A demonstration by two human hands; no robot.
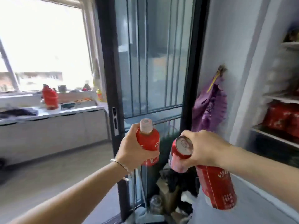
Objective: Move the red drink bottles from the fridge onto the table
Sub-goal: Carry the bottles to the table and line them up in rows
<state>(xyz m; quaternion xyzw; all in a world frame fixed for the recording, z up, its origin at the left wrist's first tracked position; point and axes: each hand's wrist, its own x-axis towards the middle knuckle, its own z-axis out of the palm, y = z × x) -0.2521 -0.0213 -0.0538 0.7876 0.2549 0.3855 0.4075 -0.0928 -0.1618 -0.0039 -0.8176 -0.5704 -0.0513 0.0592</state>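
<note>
While the left hand wraps its fingers and thumb round the middle of one red bottle, holding it upright with its pale cap on top, the right hand clamps two things at once. One is a red can, tilted with its silver top toward the camera. The other is a second red bottle, which hangs below the palm and slants down to the right. How the right fingers divide between the two is hidden under the hand. All three drinks are held in the air in front of a dark-framed glass door. A bracelet sits on the left wrist. At the right the fridge stands open, with red packs lying on one shelf, close to its front edge. A purple bag hangs on the wall between door and fridge. Far left, under the window, a counter carries a red jug toward its back edge.
</note>
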